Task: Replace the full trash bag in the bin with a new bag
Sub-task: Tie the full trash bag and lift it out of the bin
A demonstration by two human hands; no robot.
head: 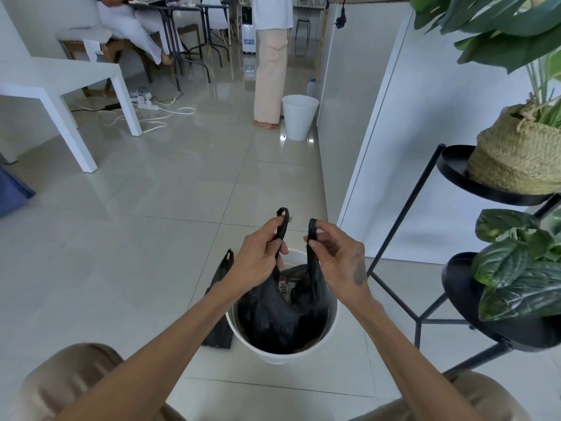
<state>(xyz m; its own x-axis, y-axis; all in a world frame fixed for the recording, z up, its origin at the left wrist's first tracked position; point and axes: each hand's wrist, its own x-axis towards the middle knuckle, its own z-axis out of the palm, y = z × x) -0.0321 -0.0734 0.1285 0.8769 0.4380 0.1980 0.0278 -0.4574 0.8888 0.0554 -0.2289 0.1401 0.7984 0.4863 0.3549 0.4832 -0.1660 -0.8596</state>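
A white bin stands on the tiled floor between my knees. Inside it sits a full black trash bag with some printed rubbish showing at its mouth. My left hand pinches the bag's left handle loop, and my right hand pinches the right loop. Both loops are pulled up above the bin's rim, a little apart from each other. A second black bag, flat and folded, lies on the floor against the bin's left side.
A black metal plant stand with potted plants stands close on the right, next to a white wall panel. Another white bin and a standing person are farther ahead. A white table and cables lie at left.
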